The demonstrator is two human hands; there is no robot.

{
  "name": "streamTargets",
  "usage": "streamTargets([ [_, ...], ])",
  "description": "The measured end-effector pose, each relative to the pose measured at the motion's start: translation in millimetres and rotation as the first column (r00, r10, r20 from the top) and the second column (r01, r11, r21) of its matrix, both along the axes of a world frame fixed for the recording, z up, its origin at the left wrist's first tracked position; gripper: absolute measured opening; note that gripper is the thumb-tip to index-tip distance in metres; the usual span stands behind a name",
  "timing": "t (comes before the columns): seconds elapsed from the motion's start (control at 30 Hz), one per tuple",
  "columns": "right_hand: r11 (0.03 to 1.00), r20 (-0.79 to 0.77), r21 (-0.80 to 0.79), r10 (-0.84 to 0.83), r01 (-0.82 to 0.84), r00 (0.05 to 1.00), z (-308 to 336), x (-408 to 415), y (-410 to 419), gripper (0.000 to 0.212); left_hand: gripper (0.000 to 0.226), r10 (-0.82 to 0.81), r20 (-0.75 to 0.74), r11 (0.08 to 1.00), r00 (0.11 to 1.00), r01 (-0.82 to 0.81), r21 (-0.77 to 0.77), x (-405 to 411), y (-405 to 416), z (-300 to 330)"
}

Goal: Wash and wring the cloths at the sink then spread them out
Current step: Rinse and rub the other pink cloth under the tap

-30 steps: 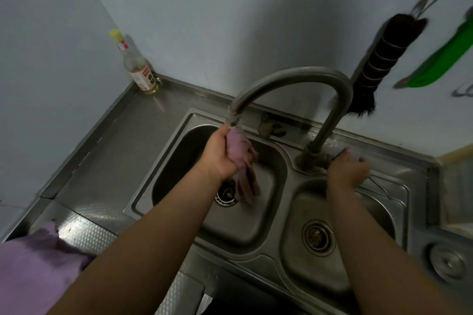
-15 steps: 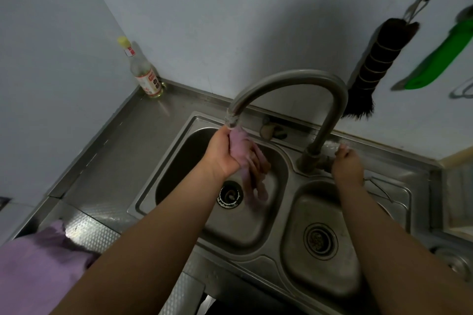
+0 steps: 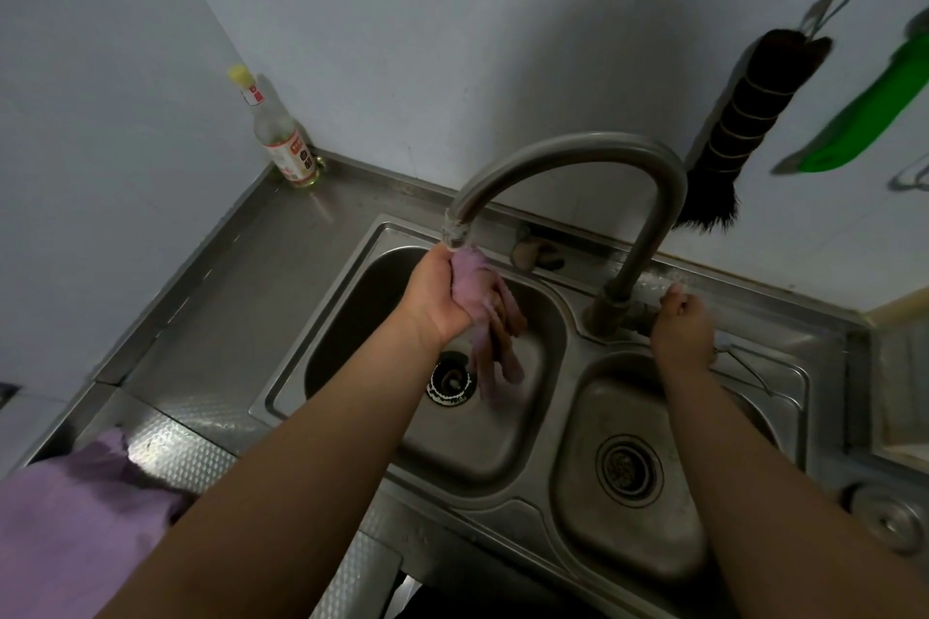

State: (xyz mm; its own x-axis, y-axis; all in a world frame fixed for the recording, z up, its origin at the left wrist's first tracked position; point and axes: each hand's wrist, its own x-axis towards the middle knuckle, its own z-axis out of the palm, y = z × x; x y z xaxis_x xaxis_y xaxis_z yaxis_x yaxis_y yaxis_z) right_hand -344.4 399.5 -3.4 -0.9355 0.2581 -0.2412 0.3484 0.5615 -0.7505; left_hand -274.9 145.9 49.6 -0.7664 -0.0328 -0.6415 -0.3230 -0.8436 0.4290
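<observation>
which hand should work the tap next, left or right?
Right. The right hand is already at the faucet base, fingers curled by the handle area. The left hand is busy: its grip holds the pink cloth bunched under the spout, over the left basin.

Pale walls [image 3: 452,40] meet in a corner above a steel tabletop [image 3: 241,297]; dim light; a dark brush [image 3: 744,126] hangs on the wall.

faucet [image 3: 578,156] arches over left basin [image 3: 482,437]; right basin [image 3: 628,397] open.
</observation>
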Motion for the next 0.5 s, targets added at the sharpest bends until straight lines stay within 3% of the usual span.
streamTargets([
  [0.3,0.999,-0.039,-0.04,-0.021,0.019,0.999,-5.6,5.0,-0.9,0.05,0.046,-0.013,-0.035,1.0,0.999,0.013,0.028,-0.3,-5.1,-4.4],
  [0.5,0.996,-0.046,-0.069,-0.057,0.054,0.997,-2.4,7.6,-4.3,0.045,0.058,-0.054,-0.042,0.997,0.998,0.056,0.061,-2.7,-7.9,-7.1],
])
